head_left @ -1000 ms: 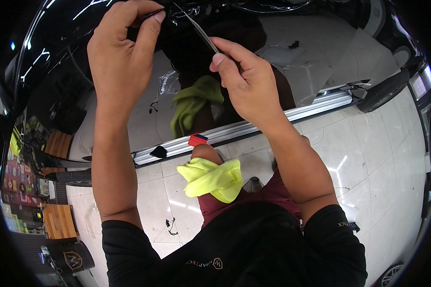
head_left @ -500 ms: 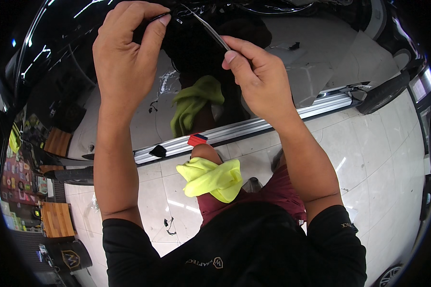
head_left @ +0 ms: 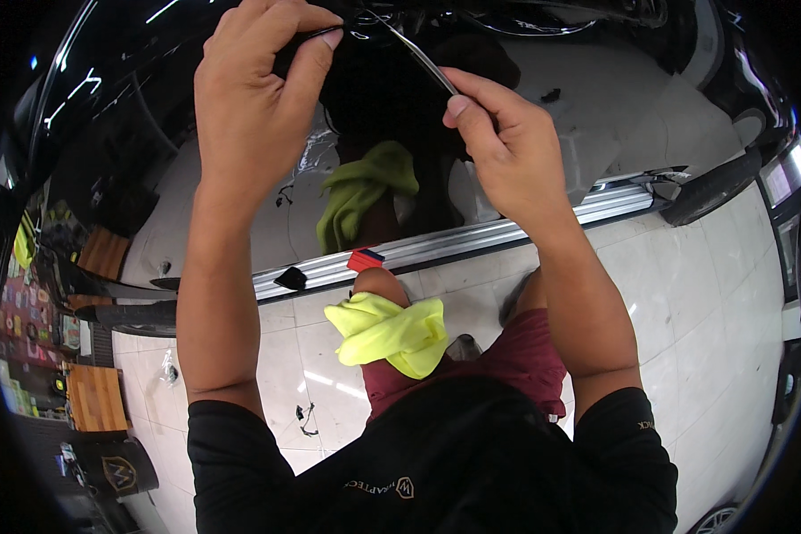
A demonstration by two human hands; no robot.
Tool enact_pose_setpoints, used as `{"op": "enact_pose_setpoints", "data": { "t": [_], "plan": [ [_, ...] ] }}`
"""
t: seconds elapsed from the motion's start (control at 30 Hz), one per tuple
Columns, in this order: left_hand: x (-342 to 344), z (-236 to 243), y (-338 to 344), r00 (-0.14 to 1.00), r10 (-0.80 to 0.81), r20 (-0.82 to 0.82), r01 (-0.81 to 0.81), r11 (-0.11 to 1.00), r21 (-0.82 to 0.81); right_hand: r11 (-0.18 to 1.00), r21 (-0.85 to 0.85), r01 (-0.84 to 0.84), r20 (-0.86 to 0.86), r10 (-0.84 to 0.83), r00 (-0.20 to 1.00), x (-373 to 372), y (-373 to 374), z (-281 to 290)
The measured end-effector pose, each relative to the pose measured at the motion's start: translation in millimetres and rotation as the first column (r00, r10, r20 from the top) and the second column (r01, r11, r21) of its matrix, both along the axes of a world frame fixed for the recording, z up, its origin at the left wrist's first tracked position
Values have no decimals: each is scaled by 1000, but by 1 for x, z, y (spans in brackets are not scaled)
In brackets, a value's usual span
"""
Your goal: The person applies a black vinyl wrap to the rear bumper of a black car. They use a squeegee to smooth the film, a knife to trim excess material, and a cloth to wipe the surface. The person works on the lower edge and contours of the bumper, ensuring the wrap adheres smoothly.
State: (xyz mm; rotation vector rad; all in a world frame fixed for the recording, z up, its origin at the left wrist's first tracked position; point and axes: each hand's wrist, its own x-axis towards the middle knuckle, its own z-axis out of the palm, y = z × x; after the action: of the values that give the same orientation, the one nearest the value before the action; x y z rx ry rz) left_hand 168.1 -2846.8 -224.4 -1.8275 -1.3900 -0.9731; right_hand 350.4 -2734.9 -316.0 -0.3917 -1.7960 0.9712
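High on the glossy black car door (head_left: 271, 214), my left hand (head_left: 258, 98) pinches a thin dark edge of what looks like black film (head_left: 316, 34) between thumb and forefinger. My right hand (head_left: 512, 142) grips a slim silver knife (head_left: 427, 64) like a pen. Its narrow tip points up and left, close to the pinched edge. Whether the tip touches the surface, I cannot tell. A yellow-green microfibre cloth (head_left: 392, 334) is draped over my knee, and the door mirrors it.
Along the silver side step (head_left: 445, 245) lie a red squeegee (head_left: 364, 260) and a black, flat piece (head_left: 291, 279). Dark scraps (head_left: 306, 418) are on the tiled floor (head_left: 329, 365). Wooden-topped stools (head_left: 98, 396) and a black bin (head_left: 120, 472) stand at left.
Both hands have shifted slightly right in the picture, as the view itself moves a little. Their grips on the film edge and the knife look the same.
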Motion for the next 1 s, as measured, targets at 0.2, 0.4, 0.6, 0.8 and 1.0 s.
{"op": "enact_pose_setpoints", "data": {
  "t": [0.2, 0.4, 0.6, 0.8, 1.0],
  "plan": [
    [-2, 4, -7, 998, 0, -69, 1, 1000, 20, 998, 51, 32, 29, -33, 999, 4, -7, 6],
    [-6, -1, -23, 998, 33, -54, -31, 999, 32, 997, 53, 59, 102, -64, 993, 4, -18, 7],
    [-17, -9, -23, 992, -129, -11, 129, 973, 191, 993, 87, 79, 152, -92, 984, 0, -23, 6],
    [-21, -16, -18, 993, -120, -19, 120, 953, 278, 986, 150, 73, 163, -98, 982, 4, -22, 11],
    [-16, -42, -17, 985, 113, -129, -76, 963, 259, 980, 178, 92, 91, -109, 990, 17, -23, 12]
  ]
}}
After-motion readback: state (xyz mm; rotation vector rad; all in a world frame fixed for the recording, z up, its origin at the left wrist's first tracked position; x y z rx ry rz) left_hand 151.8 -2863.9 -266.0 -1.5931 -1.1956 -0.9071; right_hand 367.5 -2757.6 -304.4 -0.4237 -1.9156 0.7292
